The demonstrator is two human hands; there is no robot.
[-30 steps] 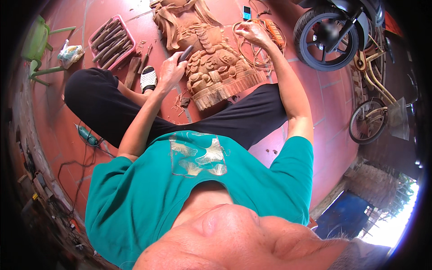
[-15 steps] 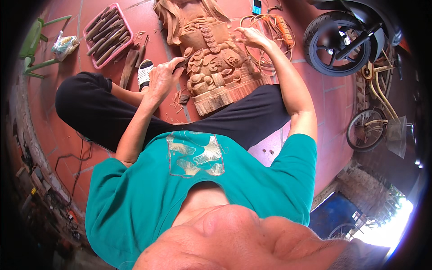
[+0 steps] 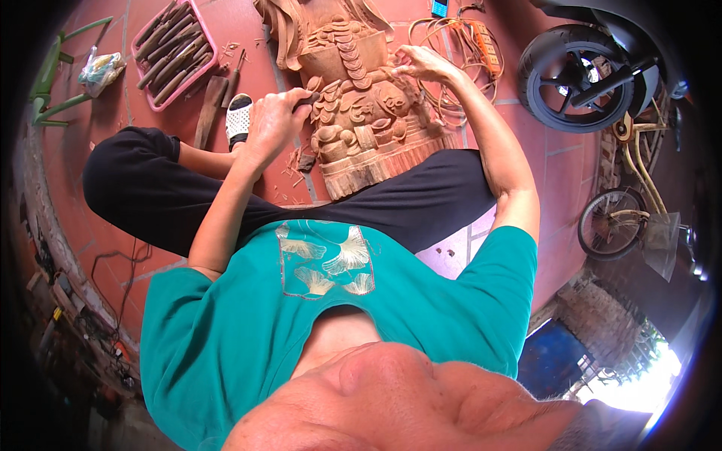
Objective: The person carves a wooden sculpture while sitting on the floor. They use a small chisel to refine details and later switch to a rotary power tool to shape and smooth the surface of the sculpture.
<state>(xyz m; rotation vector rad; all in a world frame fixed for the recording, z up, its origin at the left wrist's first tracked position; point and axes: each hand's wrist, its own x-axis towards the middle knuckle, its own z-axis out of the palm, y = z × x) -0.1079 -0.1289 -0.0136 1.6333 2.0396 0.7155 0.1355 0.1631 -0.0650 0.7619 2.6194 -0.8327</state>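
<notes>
Here we are over the carved wooden piece (image 3: 368,113), lying on the red tiles (image 3: 556,161) just beyond our bent legs (image 3: 154,199), its flat base toward us. Our hands are well apart: the left hand (image 3: 272,124) is clenched round a dark tool (image 3: 309,98), its end poking out beside the carving's left edge. Over at the right side, our right hand (image 3: 427,65) hovers with fingers bent; from this angle we can't tell whether it presses on the wood or grips anything. Wood shavings (image 3: 289,180) lie just left of the base. Far left, we've got a pink basket (image 3: 215,54) loaded with dark sticklike tools (image 3: 171,45). Far right, there's an orange power strip (image 3: 489,51) by a looped cable (image 3: 421,34).
</notes>
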